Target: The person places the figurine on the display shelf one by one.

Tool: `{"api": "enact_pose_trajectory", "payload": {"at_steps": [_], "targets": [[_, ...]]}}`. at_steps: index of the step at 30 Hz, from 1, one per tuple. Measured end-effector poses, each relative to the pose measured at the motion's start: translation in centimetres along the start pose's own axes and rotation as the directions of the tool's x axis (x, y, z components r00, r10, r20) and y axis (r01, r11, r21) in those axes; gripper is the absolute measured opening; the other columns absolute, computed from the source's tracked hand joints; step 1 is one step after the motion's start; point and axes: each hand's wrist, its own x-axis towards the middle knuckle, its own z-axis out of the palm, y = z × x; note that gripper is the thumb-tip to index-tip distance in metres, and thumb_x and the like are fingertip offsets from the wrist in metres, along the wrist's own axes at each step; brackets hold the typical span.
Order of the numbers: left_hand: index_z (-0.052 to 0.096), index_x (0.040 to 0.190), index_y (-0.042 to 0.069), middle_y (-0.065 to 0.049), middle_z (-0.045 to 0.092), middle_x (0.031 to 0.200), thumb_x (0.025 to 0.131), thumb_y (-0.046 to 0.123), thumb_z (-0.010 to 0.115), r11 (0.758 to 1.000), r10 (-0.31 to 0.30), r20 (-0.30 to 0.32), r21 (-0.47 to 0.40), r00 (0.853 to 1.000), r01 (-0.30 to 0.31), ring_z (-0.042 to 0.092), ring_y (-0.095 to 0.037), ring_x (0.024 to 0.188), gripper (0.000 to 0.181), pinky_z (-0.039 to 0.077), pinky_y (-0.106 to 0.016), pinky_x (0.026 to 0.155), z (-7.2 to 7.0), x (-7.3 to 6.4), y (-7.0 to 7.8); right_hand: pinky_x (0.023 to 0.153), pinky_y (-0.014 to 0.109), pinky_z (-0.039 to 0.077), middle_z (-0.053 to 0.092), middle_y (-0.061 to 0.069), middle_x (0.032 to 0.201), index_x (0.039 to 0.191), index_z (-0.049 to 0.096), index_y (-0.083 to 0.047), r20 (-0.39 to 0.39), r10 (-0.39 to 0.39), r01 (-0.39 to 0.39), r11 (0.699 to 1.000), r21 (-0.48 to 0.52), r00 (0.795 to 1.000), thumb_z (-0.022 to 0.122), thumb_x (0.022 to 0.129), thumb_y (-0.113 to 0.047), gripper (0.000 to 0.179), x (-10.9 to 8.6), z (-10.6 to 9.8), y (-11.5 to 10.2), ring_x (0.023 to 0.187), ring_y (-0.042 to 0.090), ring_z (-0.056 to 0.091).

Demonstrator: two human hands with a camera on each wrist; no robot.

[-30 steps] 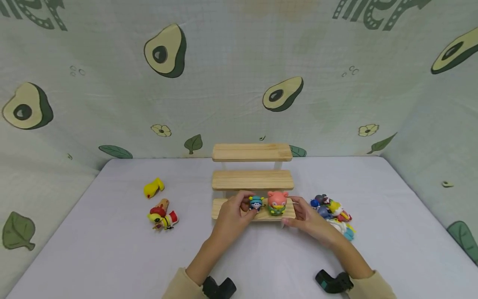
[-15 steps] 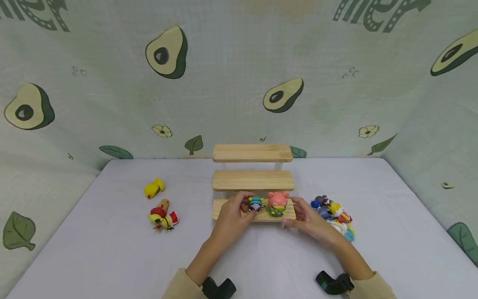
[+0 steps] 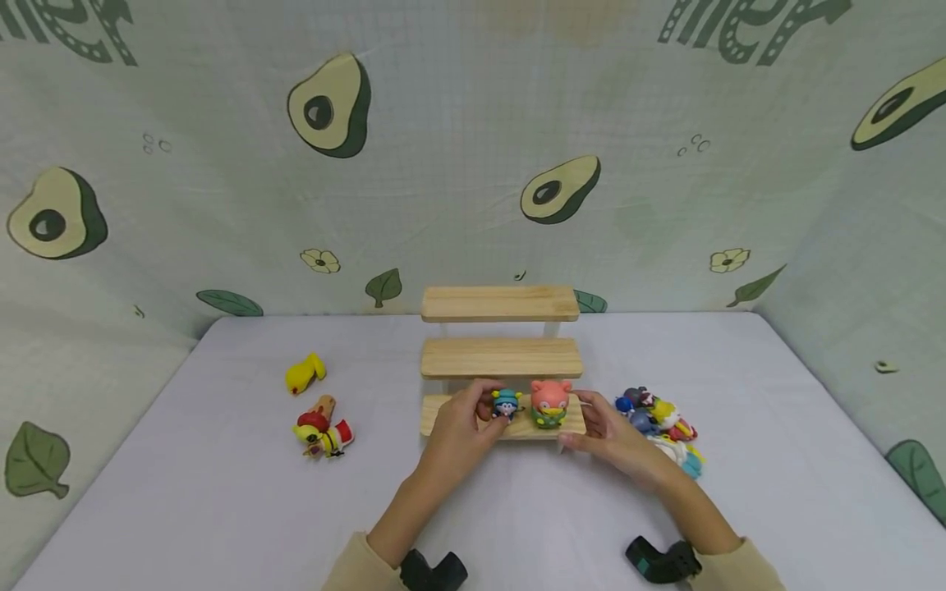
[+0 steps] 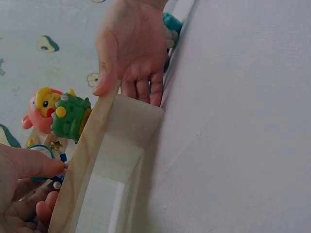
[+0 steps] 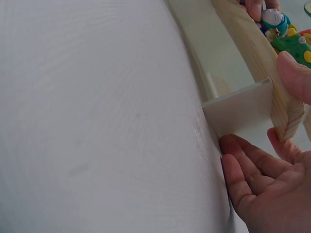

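Nothing on the table has visibly moved since the earlier frame. The left hand point(image 3: 461, 423) pinches a small blue plastic figure with yellow tips on its cap point(image 3: 506, 402) on the lowest pale wooden shelf board point(image 3: 432, 412). The right hand point(image 3: 608, 431) grips that board's three-o'clock end between thumb and fingers. A lopsided release could tip the small figure, or knock it into the pink-hooded, green-bodied plastic figure point(image 3: 550, 402) at its three o'clock; a jogged board could topple both. The small figure looks upright, long axis vertical, face toward six o'clock.
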Motion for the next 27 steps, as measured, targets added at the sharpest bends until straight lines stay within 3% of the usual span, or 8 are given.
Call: {"api": "enact_pose_trajectory", "payload": {"at_steps": [14, 20, 27], "targets": [[0.057, 0.114, 0.009, -0.002, 0.061, 0.086, 0.08, 0.008, 0.07, 1.0, 0.011, 0.026, -0.028, 1.0, -0.011, 0.045, -0.01, 0.065, 0.037, 0.038, -0.018, 0.053, -0.2, -0.2, -0.2, 0.102, 0.047, 0.038, 0.037, 0.024, 0.142, 0.14, 0.024, -0.006, 0.004, 0.002, -0.002, 1.0, -0.001, 1.0, 0.066, 0.086, -0.025, 0.072, 0.0, 0.0, -0.1, 0.133, 0.04, 0.034], [0.054, 0.119, 0.009, -0.005, 0.064, 0.096, 0.082, 0.01, 0.07, 0.998, -0.018, 0.058, -0.052, 0.998, 0.021, 0.047, -0.009, 0.067, 0.04, 0.042, -0.018, 0.056, -0.8, -0.5, -0.1, 0.102, 0.047, 0.038, 0.038, 0.024, 0.142, 0.14, 0.024, -0.006, 0.01, 0.008, -0.008, 1.0, -0.005, 1.0, 0.066, 0.086, -0.026, 0.071, 0.1, 0.0, -0.2, 0.132, 0.039, 0.035], [0.054, 0.12, 0.01, -0.003, 0.064, 0.105, 0.082, 0.012, 0.07, 0.998, -0.041, 0.082, -0.053, 0.996, 0.046, 0.056, -0.011, 0.082, 0.042, 0.048, -0.02, 0.067, -2.2, -0.7, 0.2, 0.1, 0.044, 0.041, 0.04, 0.024, 0.14, 0.141, 0.023, -0.006, 0.003, 0.008, -0.008, 1.0, 0.007, 1.0, 0.067, 0.085, -0.024, 0.073, 0.1, 0.0, -0.1, 0.13, 0.038, 0.038]]}}
